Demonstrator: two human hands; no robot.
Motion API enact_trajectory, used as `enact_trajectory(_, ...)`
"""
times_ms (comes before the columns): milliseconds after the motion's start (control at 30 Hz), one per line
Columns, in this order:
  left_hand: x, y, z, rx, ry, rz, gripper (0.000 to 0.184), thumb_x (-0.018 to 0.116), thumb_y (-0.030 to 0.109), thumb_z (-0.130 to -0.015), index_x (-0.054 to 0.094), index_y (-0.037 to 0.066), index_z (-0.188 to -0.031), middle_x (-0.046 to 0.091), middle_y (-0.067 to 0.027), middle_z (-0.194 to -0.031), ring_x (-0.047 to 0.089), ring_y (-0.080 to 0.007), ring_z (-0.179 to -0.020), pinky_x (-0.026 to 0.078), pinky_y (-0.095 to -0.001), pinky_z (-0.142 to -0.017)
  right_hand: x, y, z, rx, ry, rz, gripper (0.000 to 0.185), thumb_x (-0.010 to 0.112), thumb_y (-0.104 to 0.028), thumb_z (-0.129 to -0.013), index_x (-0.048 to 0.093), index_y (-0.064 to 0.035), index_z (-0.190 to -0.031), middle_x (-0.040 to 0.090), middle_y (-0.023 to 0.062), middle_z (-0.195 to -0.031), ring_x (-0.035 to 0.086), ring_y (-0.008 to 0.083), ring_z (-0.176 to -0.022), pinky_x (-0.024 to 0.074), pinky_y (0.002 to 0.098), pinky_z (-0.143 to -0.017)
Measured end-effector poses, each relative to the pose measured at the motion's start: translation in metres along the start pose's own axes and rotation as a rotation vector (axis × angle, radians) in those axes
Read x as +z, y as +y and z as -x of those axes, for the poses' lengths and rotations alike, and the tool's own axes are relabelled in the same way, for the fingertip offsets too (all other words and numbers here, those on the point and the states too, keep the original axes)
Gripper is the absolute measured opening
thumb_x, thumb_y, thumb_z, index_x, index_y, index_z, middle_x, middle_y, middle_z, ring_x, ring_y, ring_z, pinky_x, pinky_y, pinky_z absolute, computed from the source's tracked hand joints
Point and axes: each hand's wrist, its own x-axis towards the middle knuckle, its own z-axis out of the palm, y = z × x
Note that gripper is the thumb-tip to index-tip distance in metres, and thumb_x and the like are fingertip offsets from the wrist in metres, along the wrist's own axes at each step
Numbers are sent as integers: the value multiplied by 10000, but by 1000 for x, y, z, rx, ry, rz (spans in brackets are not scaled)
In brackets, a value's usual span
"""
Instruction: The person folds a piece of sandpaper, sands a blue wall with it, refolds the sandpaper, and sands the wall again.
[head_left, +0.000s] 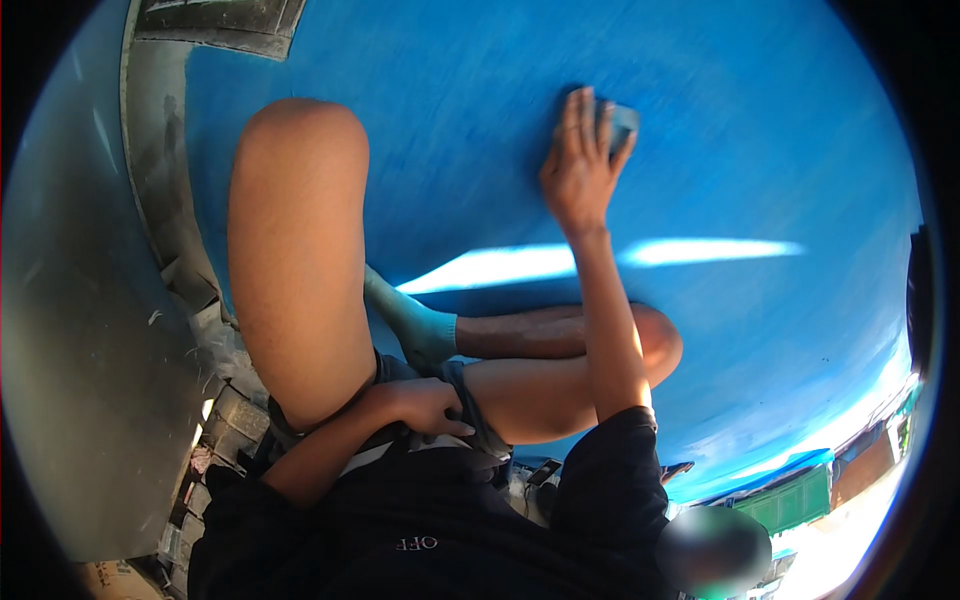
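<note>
My right hand (580, 170) reaches forward with its fingers bent over a small grey-blue block (625, 121). The hand presses this block against the broad blue surface (740, 150). Most of the block is hidden beneath the fingers, so I cannot tell what it is made of. Close to my body, my left hand (428, 405) lies in my lap, over the dark shorts (487, 425). Its fingers are curled under, and anything inside them is out of sight.
My raised knee (305, 125) and folded leg (550, 395) lie between my body and the blue surface. A smooth grey panel (90, 330) borders the left, near rubble (238, 415). Bright sunlight streaks the blue. Another person's blurred head (715, 550) shows lower right.
</note>
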Motion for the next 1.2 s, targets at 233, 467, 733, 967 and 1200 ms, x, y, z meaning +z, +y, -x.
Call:
enact_trajectory(233,-3,4,1,-30,22,-64,529,611,529,-956,739,17,-922,734,-94,-747,722,-224,-719,555,-361,-697,3,13,35,402,234,67,510,466,-218,-1022,448,-34,-1497,428,137,-1568,301,377,-1493,73,637,-1189)
enact_trajectory(467,1,-2,-2,33,32,-68,517,614,515,-955,748,15,-940,736,-90,-749,717,-229,-749,549,-375,-719,3,11,20,374,185,49,529,453,-209,-1026,406,-23,-1519,366,152,-1602,260,407,-1503,48,678,-1167)
enact_trajectory(733,0,2,2,16,40,-36,529,612,530,-953,745,19,-919,732,-91,-737,713,-221,-673,553,-359,-644,5,-20,62,-125,-141,-44,632,524,-134,-912,415,-102,-1533,376,51,-1611,329,304,-1491,68,645,-1203)
enact_trajectory(967,2,-6,-4,34,22,-49,544,612,541,-951,739,12,-928,731,-86,-720,725,-210,-710,558,-352,-703,-5,10,6,76,50,28,561,490,-158,-974,425,-98,-1528,413,68,-1588,337,323,-1485,106,627,-1201)
enact_trajectory(1200,-2,3,4,46,37,-61,532,609,537,-954,742,22,-948,737,-83,-741,727,-210,-717,561,-357,-716,-7,25,27,437,259,61,521,427,-201,-1034,397,-42,-1530,387,139,-1593,285,383,-1500,86,647,-1184)
